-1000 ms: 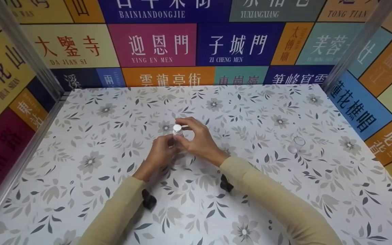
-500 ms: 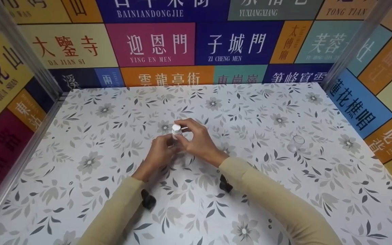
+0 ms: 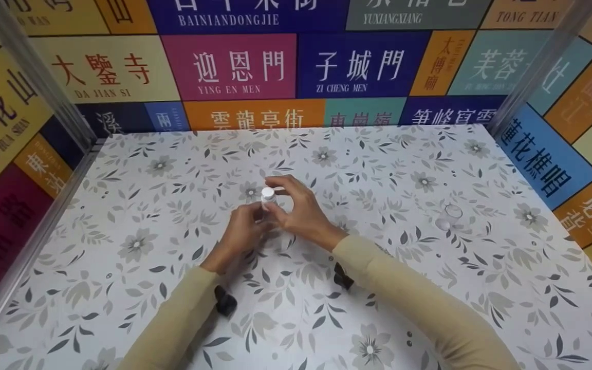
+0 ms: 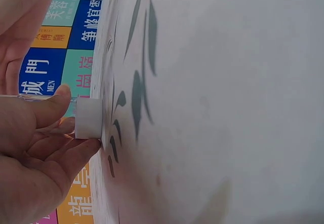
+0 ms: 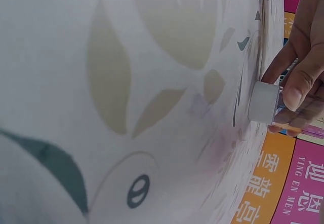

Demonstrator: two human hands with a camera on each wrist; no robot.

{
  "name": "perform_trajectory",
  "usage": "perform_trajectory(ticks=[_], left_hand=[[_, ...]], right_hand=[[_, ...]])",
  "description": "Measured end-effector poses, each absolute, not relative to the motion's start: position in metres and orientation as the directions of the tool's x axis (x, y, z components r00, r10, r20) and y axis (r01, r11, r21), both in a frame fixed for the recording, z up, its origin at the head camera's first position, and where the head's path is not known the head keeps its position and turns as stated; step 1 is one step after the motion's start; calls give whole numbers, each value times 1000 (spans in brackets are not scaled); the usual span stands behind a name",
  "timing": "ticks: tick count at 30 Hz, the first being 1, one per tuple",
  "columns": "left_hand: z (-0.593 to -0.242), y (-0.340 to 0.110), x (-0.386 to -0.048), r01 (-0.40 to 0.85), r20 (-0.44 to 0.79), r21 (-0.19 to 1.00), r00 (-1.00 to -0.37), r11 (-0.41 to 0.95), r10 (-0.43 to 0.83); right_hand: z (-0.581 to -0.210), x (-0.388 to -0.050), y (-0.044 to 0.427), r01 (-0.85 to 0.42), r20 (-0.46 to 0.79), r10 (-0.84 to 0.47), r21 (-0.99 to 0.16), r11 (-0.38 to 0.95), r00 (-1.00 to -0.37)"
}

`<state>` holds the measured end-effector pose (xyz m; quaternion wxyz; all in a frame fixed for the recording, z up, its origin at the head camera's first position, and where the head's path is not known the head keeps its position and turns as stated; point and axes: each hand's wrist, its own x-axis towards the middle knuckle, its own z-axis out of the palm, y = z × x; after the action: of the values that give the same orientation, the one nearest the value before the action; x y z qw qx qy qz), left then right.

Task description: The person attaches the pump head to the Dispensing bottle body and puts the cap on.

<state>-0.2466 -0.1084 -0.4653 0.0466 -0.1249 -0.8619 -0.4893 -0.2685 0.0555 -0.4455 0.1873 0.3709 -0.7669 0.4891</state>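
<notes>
At the middle of the table, in the head view, a small clear bottle [image 3: 269, 198] with a white top stands upright between the two hands. Its other end is a white cylinder too, seen low against the tabletop in the left wrist view [image 4: 88, 118] and the right wrist view [image 5: 264, 103]; I cannot tell if it touches. The left hand [image 3: 245, 227] holds the clear body low down, thumb across it. Above and to the right, the right hand [image 3: 301, 209] curves its thumb and index finger around the upper part. Fingers hide most of the body.
A clear cup [image 3: 450, 216] is to the right on the white table [image 3: 183, 308] patterned with grey leaves and flowers. Coloured panels with characters [image 3: 230, 68] line the back and sides. A clear corner post [image 3: 527, 77] rises at the right.
</notes>
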Motion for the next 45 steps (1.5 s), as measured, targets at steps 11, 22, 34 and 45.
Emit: perform_trajectory(ticks=[11,22,34,45], left_hand=[[-466,-108,-247,273,216,828,-961,490,172],[-466,-108,-248,263,203,842,-963,471,176],[-462,-109,-245,260,197,847,-964,464,180],[-464,-109,-246,272,208,843,-961,464,185]], right_hand=[[-444,-266,55,-743,631,-395,-599,297,-667],[-444,-269,55,-741,640,-375,-609,284,-670],[-441,-268,54,-753,638,-408,-602,265,-653],[-445,-268,55,-732,634,-370,-620,282,-679]])
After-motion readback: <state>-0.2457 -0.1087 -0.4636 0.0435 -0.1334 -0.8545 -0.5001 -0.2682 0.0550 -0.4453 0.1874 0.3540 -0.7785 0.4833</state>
